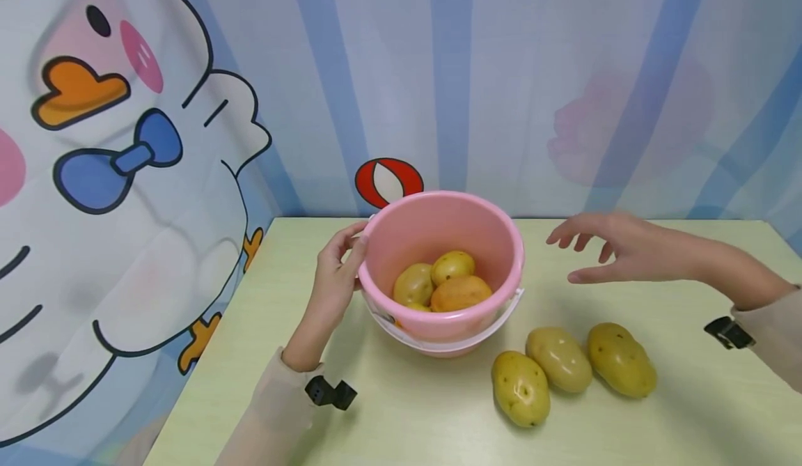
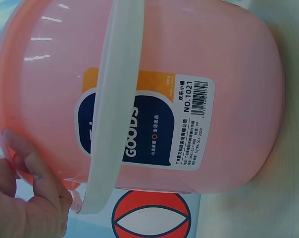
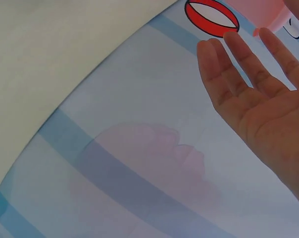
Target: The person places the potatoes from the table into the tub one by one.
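The left hand point(image 1: 332, 271) holds the pink bucket point(image 1: 438, 215) by the left side of its rim, thumb and fingers bent round the edge. The bucket stands upright on the pale counter point(image 1: 401, 410), near its far edge, and its white handle point(image 1: 432, 345) hangs down along the near side. The left wrist view shows that handle crossing a label point(image 2: 189, 124) on the bucket's wall, with "GOODS", "NO.1021" and a barcode.

Inside the bucket, a greenish potato point(image 1: 413, 285) lies to the left, a yellow potato point(image 1: 453, 267) towards the back and an orange piece point(image 1: 461, 293) in front; a bit of something yellow shows below them.

The right hand point(image 1: 617, 246) is empty, raised over the counter to the right of the bucket and apart from it. Its fingers are spread and slightly bent, the thumb well away from them, pointing towards the bucket.

Three more potatoes lie on the counter at the bucket's near right: a spotted one point(image 1: 520, 389) closest to the person, a paler one point(image 1: 559, 359) against it, and a third point(image 1: 622, 360) just beside that on the right.

Behind hangs a blue-striped backdrop point(image 1: 401, 69) with a printed duck point(image 1: 156, 264).
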`<action>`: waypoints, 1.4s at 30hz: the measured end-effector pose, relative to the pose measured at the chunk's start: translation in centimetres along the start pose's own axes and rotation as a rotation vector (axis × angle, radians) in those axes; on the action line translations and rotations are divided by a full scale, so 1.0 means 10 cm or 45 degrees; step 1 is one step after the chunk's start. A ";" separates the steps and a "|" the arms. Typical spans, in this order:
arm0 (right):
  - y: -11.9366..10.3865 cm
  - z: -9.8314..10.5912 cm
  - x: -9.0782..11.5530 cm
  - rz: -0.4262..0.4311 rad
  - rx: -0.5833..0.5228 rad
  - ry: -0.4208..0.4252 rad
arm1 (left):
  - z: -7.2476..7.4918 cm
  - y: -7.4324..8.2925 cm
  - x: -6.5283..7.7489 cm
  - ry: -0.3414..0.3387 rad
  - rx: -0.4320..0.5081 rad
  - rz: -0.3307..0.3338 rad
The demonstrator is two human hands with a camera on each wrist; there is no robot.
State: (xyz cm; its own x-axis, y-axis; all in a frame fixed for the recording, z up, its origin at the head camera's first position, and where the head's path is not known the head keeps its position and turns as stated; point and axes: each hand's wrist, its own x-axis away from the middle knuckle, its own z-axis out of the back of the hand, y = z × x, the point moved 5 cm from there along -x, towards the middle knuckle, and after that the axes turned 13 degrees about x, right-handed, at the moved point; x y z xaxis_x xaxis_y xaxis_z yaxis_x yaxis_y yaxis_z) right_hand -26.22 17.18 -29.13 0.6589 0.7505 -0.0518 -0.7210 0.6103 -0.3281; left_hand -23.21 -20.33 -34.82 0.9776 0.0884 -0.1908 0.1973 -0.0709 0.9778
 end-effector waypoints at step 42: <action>0.42 -0.96 0.94 -0.497 -0.304 -0.213 | 0.00 -0.02 0.00 -0.024 0.005 -0.005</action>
State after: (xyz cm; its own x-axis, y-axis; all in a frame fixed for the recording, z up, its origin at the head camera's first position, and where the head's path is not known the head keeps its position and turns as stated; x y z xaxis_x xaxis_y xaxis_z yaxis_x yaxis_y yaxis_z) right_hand -21.03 24.35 -40.00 0.8126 0.5194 0.2645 -0.3444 0.7940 -0.5010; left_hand -23.21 -20.36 -35.06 0.9780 0.0700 -0.1966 0.2016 -0.0745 0.9766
